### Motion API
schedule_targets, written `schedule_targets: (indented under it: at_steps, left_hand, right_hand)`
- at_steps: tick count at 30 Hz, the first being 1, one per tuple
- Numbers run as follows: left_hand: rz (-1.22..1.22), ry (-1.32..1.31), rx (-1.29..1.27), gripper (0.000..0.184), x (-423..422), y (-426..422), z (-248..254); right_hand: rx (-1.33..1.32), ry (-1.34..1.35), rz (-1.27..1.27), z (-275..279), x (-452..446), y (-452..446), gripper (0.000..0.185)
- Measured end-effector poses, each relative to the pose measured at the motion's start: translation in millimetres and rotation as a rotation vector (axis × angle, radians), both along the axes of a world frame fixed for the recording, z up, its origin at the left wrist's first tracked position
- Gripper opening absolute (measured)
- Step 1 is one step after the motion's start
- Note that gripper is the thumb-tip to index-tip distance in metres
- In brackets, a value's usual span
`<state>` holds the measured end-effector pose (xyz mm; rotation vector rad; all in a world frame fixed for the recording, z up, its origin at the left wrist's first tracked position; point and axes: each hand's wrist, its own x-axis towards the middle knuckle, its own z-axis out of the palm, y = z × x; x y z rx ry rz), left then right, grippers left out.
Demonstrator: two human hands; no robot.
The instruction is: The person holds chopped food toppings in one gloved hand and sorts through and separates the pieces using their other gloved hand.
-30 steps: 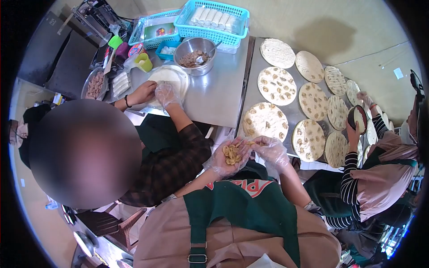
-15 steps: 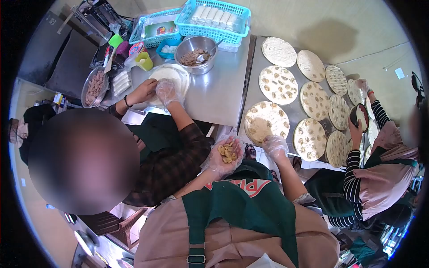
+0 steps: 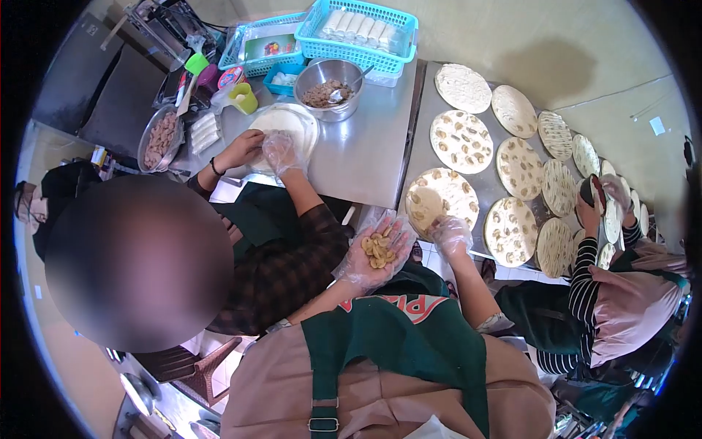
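Note:
My left hand (image 3: 369,269) is palm up in a clear plastic glove, cupping a small pile of mushroom slices (image 3: 379,250). My right hand (image 3: 452,235), also gloved, is at the near edge of a round pizza base (image 3: 457,192). Its fingers are drawn together and point down; whatever they hold is hidden. Mushroom slices lie around the rim and far part of that base, while a patch at its left middle is bare. Beside it lies another mushroom-topped base (image 3: 510,233), and one more (image 3: 461,141) sits behind.
Several more round bases (image 3: 559,188) cover the metal table (image 3: 418,139). At left, a co-worker's gloved hand (image 3: 281,152) rests on stacked flat rounds (image 3: 307,139), near a steel bowl of filling (image 3: 344,110). At right, another co-worker holds a dark bowl (image 3: 589,192).
The view has shifted slightly. My right hand stays at the near edge of the base, and my left still holds the mushroom slices. The right co-worker's far hand has drawn back toward the dark bowl.

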<state>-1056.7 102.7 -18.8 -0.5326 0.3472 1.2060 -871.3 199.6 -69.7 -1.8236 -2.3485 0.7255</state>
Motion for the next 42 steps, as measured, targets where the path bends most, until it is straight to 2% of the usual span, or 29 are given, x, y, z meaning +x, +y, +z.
schedule_targets:
  at_steps: [2, 5, 6, 7, 8, 9, 10, 12, 13, 14, 16, 17, 19, 20, 22, 23, 26, 27, 34, 36, 39, 42]
  left_hand:
    - [0.01, -0.007, 0.009, 0.03, 0.6, -0.3, 0.4]
    - [0.013, -0.031, 0.0, 0.032, 0.9, 1.3, 6.7]
    - [0.012, -0.049, -0.014, 0.034, 0.0, 2.5, 8.7]
    - [0.015, -0.046, -0.014, 0.034, -1.0, 1.1, 1.3]
    - [-0.002, -0.112, 0.112, 0.035, -2.1, -2.0, -13.1]
    - [-0.02, -0.176, 0.239, 0.036, -3.1, -3.6, -20.6]
    - [-0.016, -0.171, 0.241, 0.036, -3.4, -3.4, -18.7]
    - [-0.006, -0.135, 0.327, 0.038, -0.6, -1.3, -10.1]
    - [0.027, -0.07, 0.174, 0.038, 3.4, 0.7, -0.3]
    - [0.049, -0.054, 0.18, 0.038, 5.2, 1.9, -2.2]
    - [-0.063, 0.006, 0.103, 0.039, 3.1, -2.0, -11.0]
    - [-0.025, 0.032, 0.105, 0.039, 2.3, -3.7, -16.4]
    - [-0.033, -0.307, 0.318, 0.032, 0.0, -4.3, -21.4]
    - [-0.013, -0.289, 0.325, 0.032, -2.5, -4.4, -20.1]
    - [-0.006, -0.187, 0.261, 0.031, -0.2, -3.7, -1.9]
    - [-0.018, 0.011, 0.107, 0.031, 5.2, 0.1, -0.1]
    - [-0.019, -0.065, 0.176, 0.03, 4.5, 0.1, -5.9]
    - [-0.012, 0.041, 0.137, 0.029, 4.2, 1.5, 18.8]
    - [-0.009, 0.099, 0.179, 0.027, 6.0, -0.7, -8.7]
    - [-0.062, 0.096, 0.105, 0.026, 6.2, -1.0, -17.8]
    - [-0.035, 0.084, 0.133, 0.026, 10.1, -2.9, -43.1]
    - [-0.095, 0.119, 0.162, 0.027, 10.2, -3.3, -28.7]
  right_hand:
    - [0.051, 0.052, 0.006, 25.5, -7.7, -3.2, 0.019]
    - [-0.041, 0.372, -0.08, 70.0, -27.2, -8.9, 0.011]
    - [-0.04, 0.376, -0.077, 76.5, -31.1, -10.4, 0.011]
    - [-0.024, 0.451, 0.056, 80.8, -33.4, -13.3, 0.011]
    - [-0.007, 0.526, 0.188, 82.3, -35.7, -17.5, 0.011]
    - [-0.194, 0.66, 0.178, 73.5, -38.7, -24.2, 0.011]
    - [-0.194, 0.664, 0.183, 84.0, -45.8, -27.7, 0.011]
    - [0.188, 0.516, 0.48, 110.3, -58.4, -33.6, 0.012]
    - [0.065, 0.487, 0.463, 101.9, -58.5, -37.7, 0.021]
    - [0.068, 0.501, 0.487, 100.3, -59.6, -39.8, 0.021]
    - [0.201, 0.336, 0.491, 96.8, -67.6, -42.1, 0.018]
    - [0.195, 0.321, 0.492, 103.7, -69.2, -43.2, 0.023]
    - [0.223, 0.402, 0.526, 94.4, -67.0, -39.7, 0.023]
    - [0.249, 0.455, 0.516, 91.3, -68.6, -39.3, 0.024]
    - [0.214, 0.462, 0.509, 109.7, -73.1, -43.5, 0.024]
    - [0.22, 0.406, 0.52, 116.0, -76.2, -45.8, 0.023]
    - [0.204, 0.331, 0.521, 123.7, -83.2, -48.6, 0.021]
    - [0.176, 0.319, 0.513, 124.6, -83.8, -49.3, 0.021]
    - [0.148, 0.285, 0.503, 103.7, -81.1, -49.7, 0.021]
    - [0.024, 0.498, 0.465, 88.5, -78.6, -50.8, 0.021]
    - [0.026, 0.5, 0.492, 80.1, -77.6, -50.8, 0.017]
    - [0.041, 0.358, 0.535, 100.0, -81.3, -49.7, 0.017]
